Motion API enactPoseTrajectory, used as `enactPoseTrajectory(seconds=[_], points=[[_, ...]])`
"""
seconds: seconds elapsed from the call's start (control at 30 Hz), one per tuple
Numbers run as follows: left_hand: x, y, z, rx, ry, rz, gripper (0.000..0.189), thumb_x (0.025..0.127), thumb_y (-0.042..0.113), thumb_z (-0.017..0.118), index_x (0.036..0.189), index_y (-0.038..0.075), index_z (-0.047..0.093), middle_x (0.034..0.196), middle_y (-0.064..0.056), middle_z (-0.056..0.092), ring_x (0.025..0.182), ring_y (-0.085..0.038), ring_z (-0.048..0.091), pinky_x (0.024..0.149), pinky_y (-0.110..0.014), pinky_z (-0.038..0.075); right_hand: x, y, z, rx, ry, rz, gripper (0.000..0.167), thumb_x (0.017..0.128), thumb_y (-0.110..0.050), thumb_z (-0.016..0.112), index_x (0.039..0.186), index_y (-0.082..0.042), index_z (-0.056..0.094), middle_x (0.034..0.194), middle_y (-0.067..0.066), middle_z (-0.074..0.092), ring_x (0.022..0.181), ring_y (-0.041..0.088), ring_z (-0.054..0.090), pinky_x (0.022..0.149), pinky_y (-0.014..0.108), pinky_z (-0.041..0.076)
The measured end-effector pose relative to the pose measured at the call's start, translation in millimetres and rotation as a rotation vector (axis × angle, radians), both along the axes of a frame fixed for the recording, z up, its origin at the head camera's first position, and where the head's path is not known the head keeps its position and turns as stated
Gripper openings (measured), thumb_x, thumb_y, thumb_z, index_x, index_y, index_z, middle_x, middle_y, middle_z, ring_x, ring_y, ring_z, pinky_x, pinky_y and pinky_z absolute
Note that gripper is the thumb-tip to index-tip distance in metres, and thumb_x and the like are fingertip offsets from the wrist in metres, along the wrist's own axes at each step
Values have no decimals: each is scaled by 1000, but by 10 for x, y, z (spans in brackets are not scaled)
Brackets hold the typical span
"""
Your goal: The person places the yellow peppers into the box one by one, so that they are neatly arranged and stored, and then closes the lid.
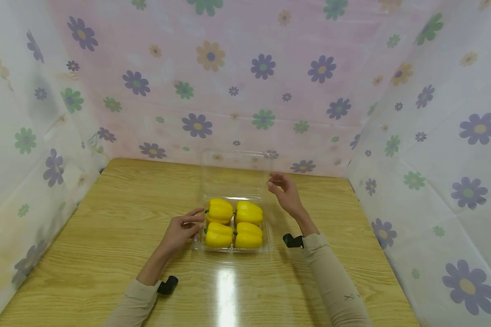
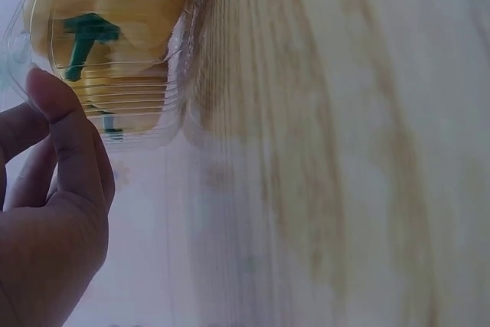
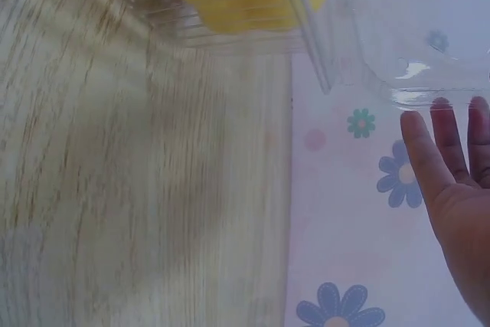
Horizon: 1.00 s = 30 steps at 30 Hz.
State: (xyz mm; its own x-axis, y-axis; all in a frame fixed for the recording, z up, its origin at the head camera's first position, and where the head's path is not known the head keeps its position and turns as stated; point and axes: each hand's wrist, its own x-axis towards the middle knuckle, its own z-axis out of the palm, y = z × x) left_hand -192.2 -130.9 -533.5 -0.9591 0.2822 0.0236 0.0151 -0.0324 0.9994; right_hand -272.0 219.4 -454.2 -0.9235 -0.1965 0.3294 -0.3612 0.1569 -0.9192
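Several yellow bell peppers [image 1: 248, 235] with green stems sit in a clear plastic clamshell container [image 1: 269, 243], whose clear lid [image 1: 237, 175] is raised at the far side. At the container's left rim, my left hand [image 1: 179, 231] rests its thumb and fingertips; the left wrist view shows the thumb [image 2: 65, 128] against the plastic edge. My right hand [image 1: 285, 195] is at the lid's right side. In the right wrist view its fingers [image 3: 426, 155] extend to the lid's edge, their tips appearing to touch it.
The container stands on a wood-grain table [image 1: 122, 218]. Flower-patterned curtains [image 1: 237, 72] surround the table at the back and both sides. Black wrist devices [image 1: 167, 285] sit at both beige cuffs.
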Motion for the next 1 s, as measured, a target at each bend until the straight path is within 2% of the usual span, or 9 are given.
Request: enactPoseTrajectory(seconds=[0.1, 0.23, 0.5, 0.6, 0.7, 0.73, 0.87, 1.0], points=[[-9, -13, -5, 13, 0, -18, 33, 98, -2, 64, 126, -18, 62, 160, -24, 37, 63, -10, 57, 55, -22, 54, -4, -10, 16, -13, 14, -22, 29, 100, 5, 58, 128, 14, 54, 117, 37, 54, 102, 15, 62, 86, 22, 58], [-18, -35, -9, 8, 3, -42, 34, 98, 0, 65, 127, -18, 61, 160, -24, 36, 67, -10, 59, 56, -22, 55, 1, -22, 31, -43, -1, -34, 26, 100, 5, 58, 124, 14, 54, 118, 39, 52, 99, 10, 62, 90, 33, 60], [-32, -70, -20, 33, 32, -92, 38, 98, -1, 65, 131, -19, 57, 161, -26, 31, 71, -9, 62, 58, -22, 56, 39, -31, 49, -49, -1, -64, 18, 98, 8, 61, 110, 21, 57, 102, 29, 59, 91, 23, 63, 88, 44, 60], [-38, -77, -25, 35, 46, -98, 39, 98, -1, 65, 131, -20, 56, 161, -27, 31, 72, -9, 63, 58, -22, 57, 59, -34, 53, -51, 21, -57, 16, 97, 9, 60, 107, 21, 58, 99, 31, 59, 89, 30, 63, 89, 48, 59], [-42, -78, -32, 35, 40, -96, 38, 97, -1, 66, 130, -19, 58, 162, -24, 32, 72, -10, 63, 58, -22, 57, 94, -31, 49, -44, 44, -49, 14, 98, 8, 60, 105, 20, 58, 99, 36, 58, 89, 37, 62, 89, 44, 60], [-40, -78, -34, 31, 37, -98, 38, 97, -1, 66, 130, -18, 59, 162, -23, 33, 73, -10, 63, 58, -22, 57, 110, -27, 45, -37, 47, -51, 14, 98, 8, 60, 105, 20, 58, 99, 37, 58, 90, 38, 62, 89, 39, 61], [-37, -85, -35, 20, 26, -119, 37, 98, -2, 65, 131, -16, 60, 163, -21, 32, 75, -9, 63, 61, -22, 58, 171, -8, 16, -14, 50, -69, 13, 98, 7, 61, 104, 18, 59, 101, 38, 58, 94, 39, 61, 87, 24, 56], [-41, -97, -19, 31, 25, -135, 36, 98, -3, 63, 132, -15, 59, 163, -21, 31, 74, -10, 63, 61, -22, 58, 217, -9, 0, -27, 45, -74, 13, 98, 8, 60, 105, 18, 59, 105, 41, 57, 96, 38, 61, 88, 20, 53]])
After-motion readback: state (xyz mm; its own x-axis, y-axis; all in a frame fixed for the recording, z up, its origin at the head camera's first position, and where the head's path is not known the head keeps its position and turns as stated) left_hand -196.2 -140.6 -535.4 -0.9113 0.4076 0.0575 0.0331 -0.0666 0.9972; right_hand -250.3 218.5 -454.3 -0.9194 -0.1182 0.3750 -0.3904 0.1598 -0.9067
